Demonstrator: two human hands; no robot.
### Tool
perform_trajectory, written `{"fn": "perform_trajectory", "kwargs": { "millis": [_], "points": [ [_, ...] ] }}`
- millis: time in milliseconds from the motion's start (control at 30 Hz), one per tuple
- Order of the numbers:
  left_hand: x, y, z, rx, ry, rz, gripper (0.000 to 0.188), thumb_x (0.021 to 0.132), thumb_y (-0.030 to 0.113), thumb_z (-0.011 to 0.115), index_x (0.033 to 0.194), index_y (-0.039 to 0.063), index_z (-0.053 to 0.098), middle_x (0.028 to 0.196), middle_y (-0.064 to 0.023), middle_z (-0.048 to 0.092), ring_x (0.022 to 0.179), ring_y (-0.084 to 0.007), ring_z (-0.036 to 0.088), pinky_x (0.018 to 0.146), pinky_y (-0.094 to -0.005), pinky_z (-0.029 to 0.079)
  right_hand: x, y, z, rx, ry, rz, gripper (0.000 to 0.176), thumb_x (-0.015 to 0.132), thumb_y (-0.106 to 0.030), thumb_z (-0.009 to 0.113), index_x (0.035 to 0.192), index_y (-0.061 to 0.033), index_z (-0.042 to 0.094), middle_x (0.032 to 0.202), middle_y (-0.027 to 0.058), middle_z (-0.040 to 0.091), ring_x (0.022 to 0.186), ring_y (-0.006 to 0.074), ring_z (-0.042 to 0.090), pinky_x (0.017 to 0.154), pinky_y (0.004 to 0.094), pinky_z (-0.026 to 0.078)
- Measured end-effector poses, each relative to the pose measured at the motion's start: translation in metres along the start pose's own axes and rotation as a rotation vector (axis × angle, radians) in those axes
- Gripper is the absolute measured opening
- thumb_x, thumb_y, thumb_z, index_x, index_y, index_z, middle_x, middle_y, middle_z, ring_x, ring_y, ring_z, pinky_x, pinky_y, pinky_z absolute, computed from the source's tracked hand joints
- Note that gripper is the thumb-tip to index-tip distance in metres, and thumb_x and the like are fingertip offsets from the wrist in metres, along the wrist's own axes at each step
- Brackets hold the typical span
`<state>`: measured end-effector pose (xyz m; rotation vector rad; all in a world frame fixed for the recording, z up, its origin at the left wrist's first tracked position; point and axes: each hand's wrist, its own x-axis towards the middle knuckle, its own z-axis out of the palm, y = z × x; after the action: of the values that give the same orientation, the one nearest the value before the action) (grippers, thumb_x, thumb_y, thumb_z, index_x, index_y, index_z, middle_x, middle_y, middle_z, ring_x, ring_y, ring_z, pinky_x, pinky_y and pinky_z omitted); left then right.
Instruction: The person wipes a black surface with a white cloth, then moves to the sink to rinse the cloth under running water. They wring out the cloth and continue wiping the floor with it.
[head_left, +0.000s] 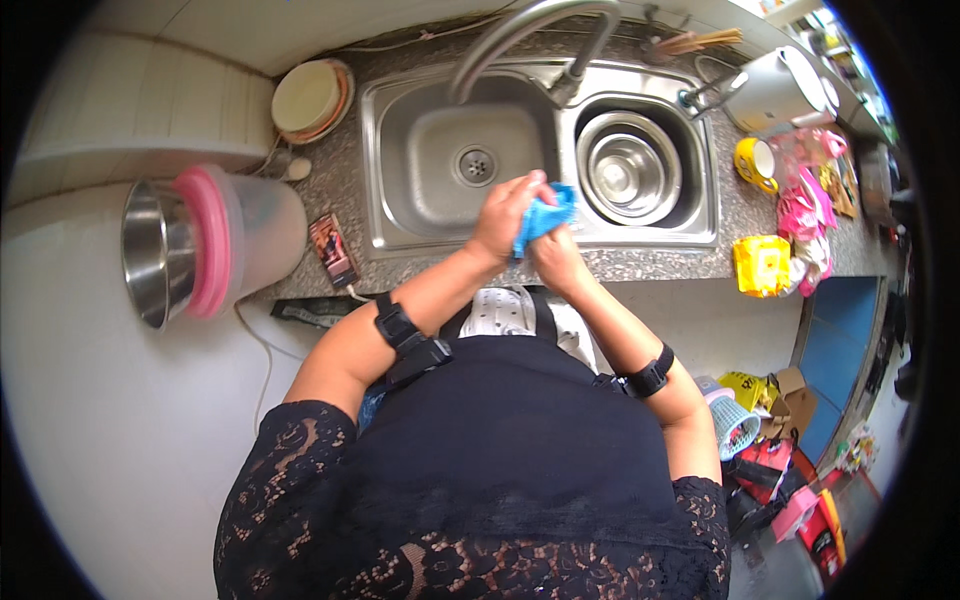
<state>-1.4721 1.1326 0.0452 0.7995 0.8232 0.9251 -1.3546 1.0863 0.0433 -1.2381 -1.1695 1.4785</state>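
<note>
Over the front rim of a two-bowl stainless steel sink, both hands meet at a blue cloth. My left hand grips the cloth from the left, its fingers pointing away from me. My right hand holds the lower side of it, with its fingers partly hidden under the fabric. Beyond the hands lies the large left bowl with its round drain strainer. The curved metal faucet arches above that bowl. Nested steel basins sit in the smaller right bowl.
Left on the granite counter are stacked bowls, a phone with a cable, and a pink-lidded container. To the right stand an electric kettle, a yellow mug and a yellow packet. Baskets and bags crowd the lower right.
</note>
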Motion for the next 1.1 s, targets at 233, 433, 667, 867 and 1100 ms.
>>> {"fn": "perform_trajectory", "kwargs": {
  "millis": [233,433,667,867,1100],
  "points": [
    [0.031,-0.039,-0.093,0.073,0.178,-0.34,0.044,0.099,0.042,0.058,0.086,0.001,0.063,0.081,-0.0147,0.07,0.071,-0.0248,0.071,0.066,-0.0369,0.06,-0.047,0.008,-0.086,-0.103,-0.097,0.358,0.029,0.1,-0.022,0.056,0.121,-0.003,0.06,0.1,0.0073,0.069,0.082,0.0152,0.066,0.07,0.0284,0.054],
    [0.029,-0.131,-0.069,1.247,-0.381,0.24,0.021,0.096,0.023,0.059,0.107,0.005,0.06,0.109,-0.0178,0.057,0.109,-0.0352,0.055,0.095,-0.0423,0.046,-0.114,0.047,-0.131,0.128,0.392,0.55,0.029,0.099,-0.025,0.056,0.121,-0.0071,0.06,0.097,0.0054,0.068,0.07,0.0091,0.061,0.057,0.0233,0.047],
    [-0.042,-0.03,-0.215,1.788,-0.487,0.103,0.018,0.095,0.023,0.053,0.096,0.008,0.062,0.101,-0.0153,0.057,0.102,-0.0364,0.055,0.087,-0.0477,0.046,-0.149,0.062,-0.127,0.121,0.431,0.665,0.033,0.099,-0.029,0.055,0.123,-0.0065,0.059,0.097,0.0056,0.069,0.069,0.01,0.061,0.055,0.0261,0.045],
    [0.031,-0.005,-0.231,1.674,-0.346,0.024,0.013,0.094,0.018,0.057,0.097,0.006,0.061,0.097,-0.0163,0.061,0.099,-0.0379,0.058,0.082,-0.0462,0.047,-0.157,0.072,-0.129,0.118,0.504,0.628,0.034,0.098,-0.03,0.055,0.12,-0.0049,0.061,0.096,0.006,0.069,0.07,0.0105,0.063,0.058,0.0273,0.047],
    [0.202,-0.077,-0.109,1.24,0.152,0.7,0.023,0.099,0.017,0.051,0.108,-0.002,0.058,0.11,-0.0225,0.062,0.103,-0.0429,0.056,0.09,-0.0507,0.043,-0.171,0.065,-0.124,0.156,0.627,0.665,0.029,0.098,-0.022,0.055,0.119,-0.0036,0.061,0.095,0.0075,0.068,0.072,0.0117,0.063,0.064,0.0272,0.051]
  ]
}}
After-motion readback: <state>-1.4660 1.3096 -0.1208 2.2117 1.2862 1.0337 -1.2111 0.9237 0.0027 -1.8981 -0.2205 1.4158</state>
